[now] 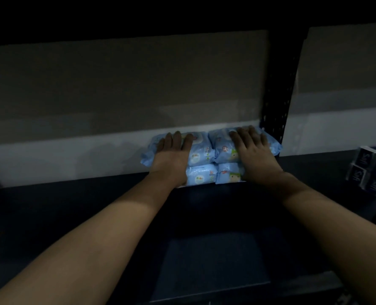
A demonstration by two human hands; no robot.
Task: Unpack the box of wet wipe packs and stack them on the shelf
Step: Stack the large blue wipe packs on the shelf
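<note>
A: Pale blue plastic film, that's what catches the light. Four wet wipe packs [206,158] on the dark shelf [83,194], two stacked on two, pushed back against the pale wall and just beside the black perforated upright [275,102].

B: And the hands?

A: Left hand [172,155] flat on the top left pack, right hand [253,150] flat on the top right one. Fingers straight and spread on both, pressing down, nothing curled around anything.

B: How do you reckon those packs handle?

A: Soft, I'd say. The film looks slick and the ends are crimped into floppy fins, so they'd squash and slide rather than sit rigid. Probably a fair weight for their size, being wet inside. I'd take one by its long sides or under the belly, not by the fins.

B: Anything in the way?

A: The upright hems the stack in on the right. Beyond it, at the far right edge, a wrapped bundle of dark blue packets [371,170], well apart. Left of the stack the shelf runs on bare. Can't spot the box; below the arms it's too dark to tell.
</note>
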